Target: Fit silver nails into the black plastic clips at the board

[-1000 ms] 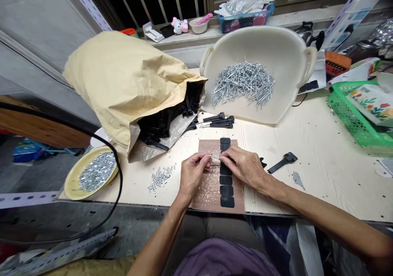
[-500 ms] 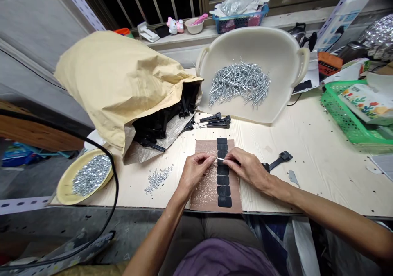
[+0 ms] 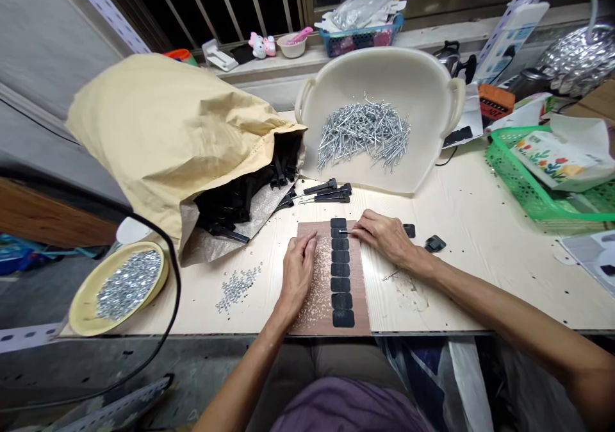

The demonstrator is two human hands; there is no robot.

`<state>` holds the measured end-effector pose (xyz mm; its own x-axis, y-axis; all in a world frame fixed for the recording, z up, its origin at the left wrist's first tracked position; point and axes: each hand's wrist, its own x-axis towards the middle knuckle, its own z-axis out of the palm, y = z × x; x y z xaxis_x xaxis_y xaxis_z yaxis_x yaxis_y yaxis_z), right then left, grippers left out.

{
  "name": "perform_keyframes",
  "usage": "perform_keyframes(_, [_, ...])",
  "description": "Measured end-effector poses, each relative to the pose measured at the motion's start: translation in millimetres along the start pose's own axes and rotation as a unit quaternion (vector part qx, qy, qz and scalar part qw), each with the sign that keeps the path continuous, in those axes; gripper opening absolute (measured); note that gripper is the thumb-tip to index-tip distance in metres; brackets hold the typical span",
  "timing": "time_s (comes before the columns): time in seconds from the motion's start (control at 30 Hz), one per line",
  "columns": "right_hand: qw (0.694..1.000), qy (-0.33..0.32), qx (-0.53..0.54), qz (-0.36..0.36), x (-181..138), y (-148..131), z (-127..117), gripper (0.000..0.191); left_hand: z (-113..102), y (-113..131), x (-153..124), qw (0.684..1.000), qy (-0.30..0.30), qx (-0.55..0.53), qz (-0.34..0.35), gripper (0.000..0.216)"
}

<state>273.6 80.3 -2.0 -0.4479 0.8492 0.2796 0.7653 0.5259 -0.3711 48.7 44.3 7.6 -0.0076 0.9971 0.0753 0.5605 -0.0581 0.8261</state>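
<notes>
My right hand (image 3: 382, 234) pinches a thin metal pin (image 3: 344, 231) between thumb and fingers, over the upper part of a column of black rounded pads (image 3: 340, 270). The pads lie on a brown board (image 3: 361, 310) strewn with pale specks. Left of the column, my left hand (image 3: 298, 268) has thumb and forefinger pressed together; whether anything tiny is between them I cannot make out. A loose thin metal piece (image 3: 391, 275) lies below my right wrist. Black plastic pieces (image 3: 435, 244) show beside my right forearm, which partly covers that area.
A white basin (image 3: 427, 156) holds many metal pins. Black plastic parts spill from a tan sack (image 3: 168, 131); several lie before it (image 3: 331, 193). Small silver pieces fill a yellow bowl (image 3: 81, 307), with a loose pile (image 3: 237, 288) nearby. A green basket (image 3: 519, 191) stands right.
My hands, together at a thin pin before, are now apart. The left has drawn back left; the right has moved slightly up with a pin. The whole view has shifted a little.
</notes>
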Motion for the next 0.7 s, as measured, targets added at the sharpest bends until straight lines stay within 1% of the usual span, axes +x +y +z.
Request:
perform_keyframes(0.07, [0.999, -0.011, 0.001, -0.053, -11.6, -5.8, 4.7, 0.033, 4.1, -2.6, -5.6, 1.000, 0.022, 0.006, 0.000, 0.038])
perform_keyframes(0.1, [0.995, -0.026, 0.006, -0.097, -18.4, -10.1, 5.8, 0.033, 6.3, -3.6, -8.1, 0.999, 0.031, 0.010, 0.001, 0.037])
perform_keyframes(0.17, [0.981, -0.064, 0.013, -0.185, -27.4, -16.3, 5.6, 0.031, 10.0, -4.8, -11.8, 0.999, 0.042, 0.014, 0.003, 0.037])
perform_keyframes(0.2, [0.976, -0.072, 0.013, -0.204, -27.9, -16.9, 4.6, 0.030, 11.2, -5.2, -12.9, 0.999, 0.044, 0.015, 0.001, 0.037])
perform_keyframes(0.23, [0.979, -0.065, 0.013, -0.195, -25.8, -15.5, 3.6, 0.029, 12.1, -5.5, -13.5, 0.999, 0.046, 0.015, -0.003, 0.037])
perform_keyframes(0.27, [0.986, -0.045, 0.011, -0.161, -21.9, -12.8, 3.0, 0.029, 12.6, -5.9, -13.8, 0.999, 0.047, 0.016, -0.009, 0.038])
perform_keyframes(0.33, [0.998, 0.009, 0.005, -0.068, -14.9, -7.1, 4.3, 0.030, 12.9, -6.7, -13.6, 0.998, 0.051, 0.018, -0.016, 0.038])
perform_keyframes(0.37, [0.999, 0.022, 0.003, -0.042, -14.2, -6.0, 6.2, 0.029, 12.9, -7.1, -13.4, 0.998, 0.053, 0.020, -0.016, 0.038])
perform_keyframes(0.4, [0.998, 0.021, 0.008, -0.057, -15.9, -6.7, 8.6, 0.029, 12.8, -7.5, -13.2, 0.998, 0.055, 0.020, -0.015, 0.038])
perform_keyframes(0.43, [0.995, 0.002, 0.020, -0.098, -19.2, -8.9, 11.2, 0.029, 12.8, -7.8, -13.1, 0.998, 0.057, 0.020, -0.014, 0.037])
perform_keyframes(0.47, [0.987, -0.027, 0.034, -0.154, -23.0, -11.7, 13.2, 0.028, 12.8, -8.0, -13.0, 0.998, 0.057, 0.019, -0.012, 0.037])
perform_keyframes(0.5, [0.981, -0.039, 0.039, -0.185, -25.6, -14.2, 14.2, 0.029, 12.8, -7.9, -13.1, 0.998, 0.055, 0.018, -0.011, 0.037])
perform_keyframes(0.53, [0.981, -0.039, 0.042, -0.184, -25.9, -15.7, 13.9, 0.028, 12.8, -7.6, -13.2, 0.998, 0.052, 0.019, -0.010, 0.037])
perform_keyframes(0.57, [0.986, -0.036, 0.049, -0.157, -23.5, -16.1, 12.4, 0.027, 12.8, -7.1, -13.3, 0.999, 0.050, 0.020, -0.011, 0.037])
perform_keyframes(0.63, [0.997, -0.001, 0.046, -0.062, -13.2, -14.5, 7.8, 0.028, 12.7, -5.6, -13.6, 0.999, 0.047, 0.023, -0.015, 0.037])
perform_keyframes(0.67, [0.998, 0.004, 0.045, -0.031, -7.9, -13.8, 5.8, 0.030, 12.6, -4.7, -13.6, 0.998, 0.048, 0.022, -0.019, 0.037])
perform_keyframes(0.7, [0.998, -0.010, 0.053, -0.041, -4.0, -14.0, 4.6, 0.033, 12.5, -3.9, -13.7, 0.998, 0.049, 0.019, -0.024, 0.037])
